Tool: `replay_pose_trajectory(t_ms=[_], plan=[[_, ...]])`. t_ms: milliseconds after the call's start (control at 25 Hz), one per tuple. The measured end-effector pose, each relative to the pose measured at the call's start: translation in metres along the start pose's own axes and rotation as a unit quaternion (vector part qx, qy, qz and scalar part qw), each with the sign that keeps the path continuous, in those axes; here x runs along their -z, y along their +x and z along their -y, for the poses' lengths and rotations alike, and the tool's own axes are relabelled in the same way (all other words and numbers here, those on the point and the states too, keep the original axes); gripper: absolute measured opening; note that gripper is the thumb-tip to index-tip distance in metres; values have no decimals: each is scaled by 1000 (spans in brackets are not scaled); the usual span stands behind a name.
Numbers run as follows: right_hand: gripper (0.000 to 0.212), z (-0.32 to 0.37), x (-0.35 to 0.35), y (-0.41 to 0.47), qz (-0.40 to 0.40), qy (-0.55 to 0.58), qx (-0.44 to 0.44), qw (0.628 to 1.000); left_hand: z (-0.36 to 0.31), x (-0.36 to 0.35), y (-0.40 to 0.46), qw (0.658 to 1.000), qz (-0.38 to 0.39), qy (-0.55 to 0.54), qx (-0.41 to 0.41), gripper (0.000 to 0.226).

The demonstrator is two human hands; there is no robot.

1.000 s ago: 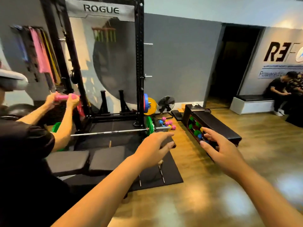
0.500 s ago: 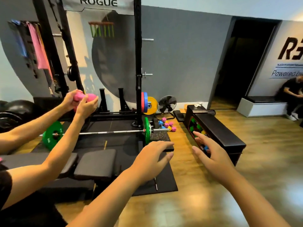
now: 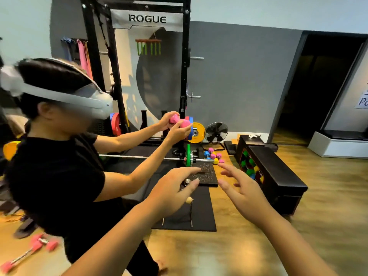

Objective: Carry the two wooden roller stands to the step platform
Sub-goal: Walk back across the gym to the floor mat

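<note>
Fingers of the left hand and right hand are spread, holding nothing; the roller stands, partly hidden behind the left hand, rest on the black mat just short of the step platform; advisable: grasp one per hand.

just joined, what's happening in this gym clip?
The wearer's left hand and right hand are stretched out in front, fingers spread, both empty. Below the left hand, a metal-framed stand sits on a black floor mat; its wooden parts are mostly hidden. Beside the wearer, a second person in a headset holds a pink dumbbell with both hands near the rack.
</note>
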State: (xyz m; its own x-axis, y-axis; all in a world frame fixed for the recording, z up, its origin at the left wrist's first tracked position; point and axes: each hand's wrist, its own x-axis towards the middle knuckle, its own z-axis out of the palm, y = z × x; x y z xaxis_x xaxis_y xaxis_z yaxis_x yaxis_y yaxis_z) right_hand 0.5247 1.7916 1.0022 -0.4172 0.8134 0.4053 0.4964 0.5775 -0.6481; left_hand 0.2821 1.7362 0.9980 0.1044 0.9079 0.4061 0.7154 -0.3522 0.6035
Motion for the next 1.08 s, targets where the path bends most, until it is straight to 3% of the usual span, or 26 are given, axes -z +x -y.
replay_pose_trajectory(t_ms=[400, 520, 720, 880, 1080], plan=[[48, 98, -44, -15, 27, 57, 34, 997, -2, 103, -60, 998, -52, 1, -24, 36], [53, 134, -72, -14, 28, 69, 34, 997, 20, 136, -91, 999, -48, 0, 0, 35], [42, 177, -147, 1, 52, 92, 21, 994, 71, 186, -130, 996, -63, 3, 59, 35], [47, 170, -190, 31, 65, 106, -11, 992, 111, 202, -125, 994, -60, 29, 83, 43], [49, 100, -209, 90, 80, 91, -47, 992, 166, 180, -68, 993, -43, 29, 102, 41]])
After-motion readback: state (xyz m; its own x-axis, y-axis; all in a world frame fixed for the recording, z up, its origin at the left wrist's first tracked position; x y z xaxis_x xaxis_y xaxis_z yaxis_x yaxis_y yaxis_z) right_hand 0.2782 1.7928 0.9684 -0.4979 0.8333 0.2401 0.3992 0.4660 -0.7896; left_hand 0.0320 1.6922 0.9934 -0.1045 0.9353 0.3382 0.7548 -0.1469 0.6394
